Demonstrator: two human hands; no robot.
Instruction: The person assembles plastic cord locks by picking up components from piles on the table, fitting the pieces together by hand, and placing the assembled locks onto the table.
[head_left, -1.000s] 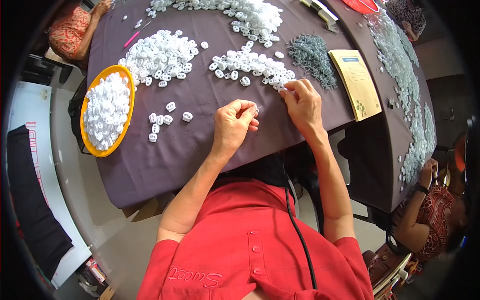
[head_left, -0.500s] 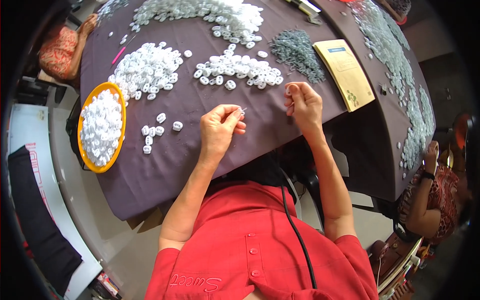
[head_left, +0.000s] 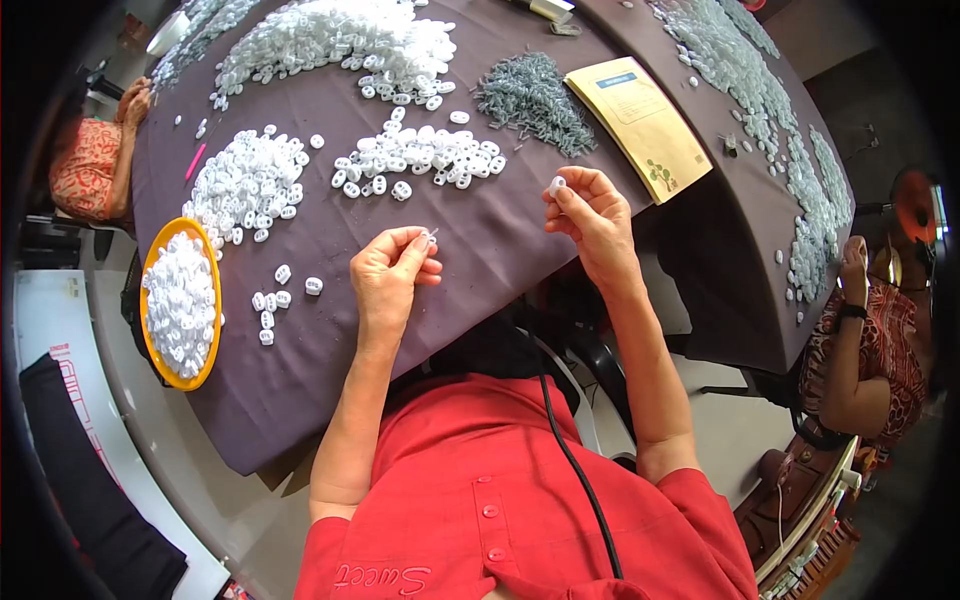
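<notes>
My left hand is raised above the near edge of the dark tablecloth. Its thumb and forefinger pinch a small whitish piece with a thin pin-like end sticking out. To the right, my right hand holds a small white oval piece between thumb and fingertips. The hands are apart. Beyond them lies a heap of similar white oval pieces with two holes, and behind my right hand is a pile of small grey translucent pins. Several loose white pieces lie left of my left hand.
A yellow-orange bowl of white pieces stands at the left table edge. More white heaps lie beyond it, near a pink stick-like tool. A yellow envelope is at right. Two other people sit at the left and right sides.
The whole view has shifted, so the table's things appear further left. My right hand has turned slightly, showing more of its white piece. Both hands keep their pinch.
</notes>
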